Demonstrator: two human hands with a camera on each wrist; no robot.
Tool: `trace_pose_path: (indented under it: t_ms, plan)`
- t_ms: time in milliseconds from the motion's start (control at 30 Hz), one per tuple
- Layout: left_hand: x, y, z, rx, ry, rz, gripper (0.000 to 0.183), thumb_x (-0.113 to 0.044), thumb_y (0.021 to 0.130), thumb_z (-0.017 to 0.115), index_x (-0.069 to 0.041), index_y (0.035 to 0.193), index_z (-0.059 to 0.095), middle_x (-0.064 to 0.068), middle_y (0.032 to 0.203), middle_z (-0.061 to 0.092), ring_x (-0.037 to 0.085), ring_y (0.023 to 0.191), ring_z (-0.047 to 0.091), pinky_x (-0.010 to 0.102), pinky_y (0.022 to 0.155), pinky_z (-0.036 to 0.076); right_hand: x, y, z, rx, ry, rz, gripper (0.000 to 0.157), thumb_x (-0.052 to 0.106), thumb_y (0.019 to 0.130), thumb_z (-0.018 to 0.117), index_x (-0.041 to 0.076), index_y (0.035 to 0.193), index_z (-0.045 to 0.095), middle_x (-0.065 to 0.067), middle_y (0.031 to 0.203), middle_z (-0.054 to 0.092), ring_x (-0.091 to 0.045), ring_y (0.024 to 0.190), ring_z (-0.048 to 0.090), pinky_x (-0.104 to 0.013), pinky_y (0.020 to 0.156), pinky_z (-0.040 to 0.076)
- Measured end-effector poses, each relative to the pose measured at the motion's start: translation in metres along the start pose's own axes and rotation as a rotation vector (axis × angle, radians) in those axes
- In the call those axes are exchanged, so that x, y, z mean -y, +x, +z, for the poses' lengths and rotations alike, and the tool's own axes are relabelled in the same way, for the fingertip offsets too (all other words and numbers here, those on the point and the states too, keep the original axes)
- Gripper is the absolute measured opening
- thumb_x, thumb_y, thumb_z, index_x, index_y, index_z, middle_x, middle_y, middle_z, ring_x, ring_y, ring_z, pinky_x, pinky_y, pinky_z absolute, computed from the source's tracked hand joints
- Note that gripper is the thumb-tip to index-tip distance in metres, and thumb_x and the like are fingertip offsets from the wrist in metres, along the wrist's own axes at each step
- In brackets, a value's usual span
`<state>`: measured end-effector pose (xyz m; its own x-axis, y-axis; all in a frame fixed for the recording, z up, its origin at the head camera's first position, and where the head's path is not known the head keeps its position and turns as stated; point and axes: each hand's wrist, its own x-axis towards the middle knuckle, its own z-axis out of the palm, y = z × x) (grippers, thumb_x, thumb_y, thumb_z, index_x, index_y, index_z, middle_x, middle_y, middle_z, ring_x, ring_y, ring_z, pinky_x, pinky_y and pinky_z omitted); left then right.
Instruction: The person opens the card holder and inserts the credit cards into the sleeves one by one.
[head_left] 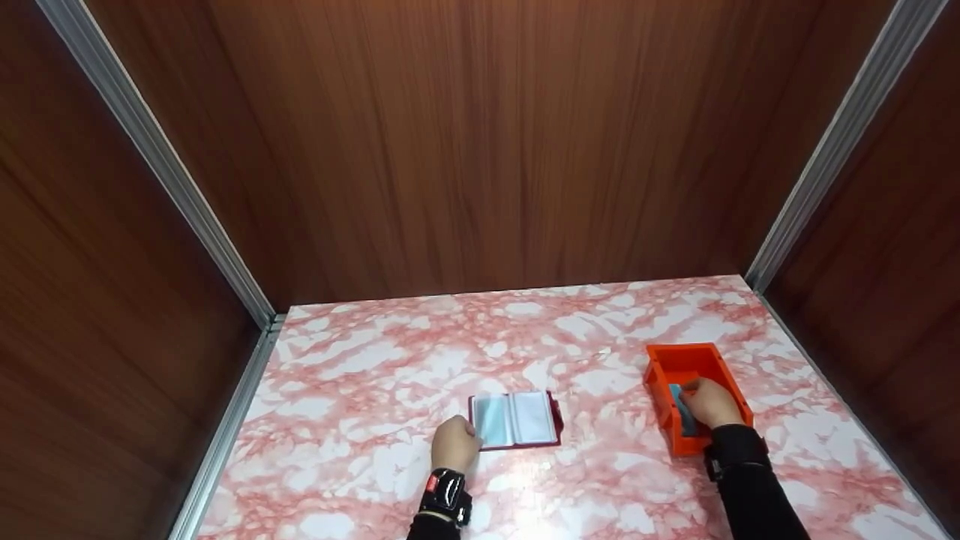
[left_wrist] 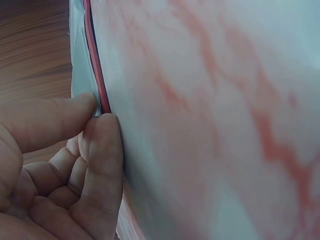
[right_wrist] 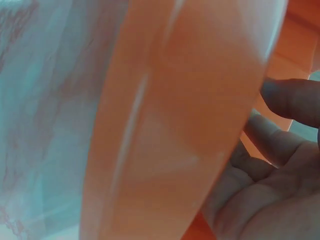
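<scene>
A: From the head view, where's the booklet?
B: Spread flat on the surface, roughly midway between its left and right edges and well apart from the far edge. The left hand is at the booklet's left side.
A: And the right hand?
B: Down inside the orange bin, which stands near the surface's right edge. Its fingers are at a blue card.
A: How would the booklet handle?
B: Light, I'd guess. The clear pages look floppy and slick, the red cover stiffer. I'd hold it by the cover's edge; a lone page could crease.
A: What does the left wrist view add?
B: Thumb and forefinger are pinched together on the booklet's edge, the other fingers folded in.
A: And the right wrist view?
B: The bin's wall hides plenty. Thumb and forefinger look slightly apart; I can't tell whether they have hold of the card. It's probably thin, light and slippery, so best taken by an edge.
</scene>
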<state>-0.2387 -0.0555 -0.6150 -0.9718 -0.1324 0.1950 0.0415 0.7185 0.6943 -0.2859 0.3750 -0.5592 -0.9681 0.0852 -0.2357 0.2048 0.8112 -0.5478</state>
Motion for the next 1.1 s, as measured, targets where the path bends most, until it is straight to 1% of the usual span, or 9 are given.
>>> trace_pose_path:
  t_ms: [167, 367, 500, 567, 733, 967, 1100]
  plan:
    - [-0.0003, 0.0, 0.0005, -0.003, 0.0, 0.001, 0.021, -0.001, 0.065, 0.079, -0.006, 0.069, 0.059, 0.004, 0.065, 0.058, 0.026, 0.063, 0.057, 0.041, 0.063, 0.047, 0.0, -0.0004, 0.0001, -0.004, 0.013, 0.01, 0.038, 0.011, 0.099, 0.049, -0.019, 0.123, 0.052, -0.036, 0.123, 0.053, -0.044, 0.104, 0.055, -0.054, 0.091, 0.045]
    - [-0.0015, -0.001, -0.0006, -0.002, -0.003, -0.001, 0.022, 0.0, 0.065, 0.079, -0.007, 0.069, 0.059, 0.003, 0.065, 0.058, 0.025, 0.063, 0.058, 0.04, 0.063, 0.047, -0.0019, 0.0006, 0.0002, 0.014, 0.035, 0.015, 0.04, 0.013, 0.099, 0.049, -0.019, 0.124, 0.05, -0.037, 0.125, 0.052, -0.046, 0.108, 0.053, -0.055, 0.094, 0.043]
    - [-0.0018, -0.0011, -0.0006, -0.005, 0.008, 0.007, 0.021, 0.001, 0.065, 0.078, -0.007, 0.069, 0.059, 0.003, 0.065, 0.058, 0.025, 0.064, 0.058, 0.04, 0.063, 0.047, -0.0019, 0.0006, 0.0006, 0.004, 0.051, -0.004, 0.042, 0.014, 0.099, 0.05, -0.02, 0.123, 0.05, -0.038, 0.125, 0.051, -0.048, 0.11, 0.052, -0.055, 0.095, 0.042]
    - [-0.002, -0.0008, -0.0004, -0.001, 0.011, 0.0, 0.021, 0.0, 0.065, 0.078, -0.007, 0.069, 0.059, 0.003, 0.066, 0.058, 0.025, 0.064, 0.058, 0.04, 0.063, 0.047, -0.001, 0.0, 0.0006, 0.002, 0.063, -0.01, 0.043, 0.015, 0.099, 0.05, -0.02, 0.123, 0.049, -0.038, 0.125, 0.05, -0.049, 0.111, 0.051, -0.055, 0.095, 0.042]
    - [-0.0017, -0.0005, 0.0003, 0.005, 0.008, -0.014, 0.021, 0.0, 0.066, 0.078, -0.007, 0.069, 0.059, 0.003, 0.066, 0.059, 0.025, 0.064, 0.057, 0.04, 0.064, 0.047, 0.0011, -0.0005, 0.0001, -0.005, 0.081, -0.011, 0.042, 0.015, 0.099, 0.051, -0.02, 0.123, 0.048, -0.038, 0.123, 0.051, -0.049, 0.11, 0.051, -0.056, 0.095, 0.042]
    - [-0.0011, -0.0016, -0.0003, -0.014, -0.002, 0.016, 0.019, 0.001, 0.065, 0.076, -0.006, 0.068, 0.059, 0.003, 0.065, 0.058, 0.025, 0.062, 0.057, 0.04, 0.062, 0.047, 0.0001, -0.0014, 0.0001, -0.009, 0.112, 0.002, 0.037, 0.011, 0.099, 0.051, -0.018, 0.122, 0.051, -0.036, 0.121, 0.053, -0.046, 0.107, 0.053, -0.054, 0.092, 0.044]
    - [-0.0014, -0.0016, -0.0005, -0.016, -0.003, 0.019, 0.019, 0.001, 0.065, 0.076, -0.006, 0.069, 0.059, 0.003, 0.065, 0.058, 0.025, 0.062, 0.057, 0.04, 0.062, 0.047, 0.0008, -0.0019, -0.0005, -0.013, 0.113, 0.018, 0.034, 0.011, 0.098, 0.053, -0.016, 0.12, 0.054, -0.034, 0.118, 0.055, -0.041, 0.102, 0.055, -0.051, 0.089, 0.046]
